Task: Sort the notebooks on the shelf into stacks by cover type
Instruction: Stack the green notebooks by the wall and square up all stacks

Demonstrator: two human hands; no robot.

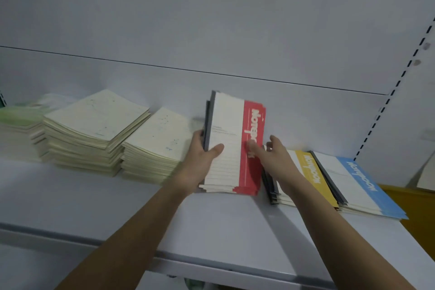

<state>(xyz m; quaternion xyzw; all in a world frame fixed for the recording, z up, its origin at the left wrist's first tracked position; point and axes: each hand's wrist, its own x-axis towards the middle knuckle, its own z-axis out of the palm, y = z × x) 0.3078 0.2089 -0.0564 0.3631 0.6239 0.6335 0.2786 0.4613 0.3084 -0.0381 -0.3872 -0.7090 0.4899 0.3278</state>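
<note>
**Red notebooks gripped on the shelf**

Left hand (200, 160) clamped on the red-and-white notebook stack (235, 143), thumb across the top cover, fingers (199, 135) curled round the dark spine edge. Stack tipped up at its far end, near end down on the white shelf (117, 207). Right hand (270, 158) spread loose, fingers wide, fingertips brushing the red band, holding nothing. Just right: yellow-banded stack (310, 174) lying flat, blue-banded stack (353, 181) touching it. Off left: two cream-covered piles (98, 125) (160, 146) side by side, green-covered pile (21, 120) at the far end.
</note>
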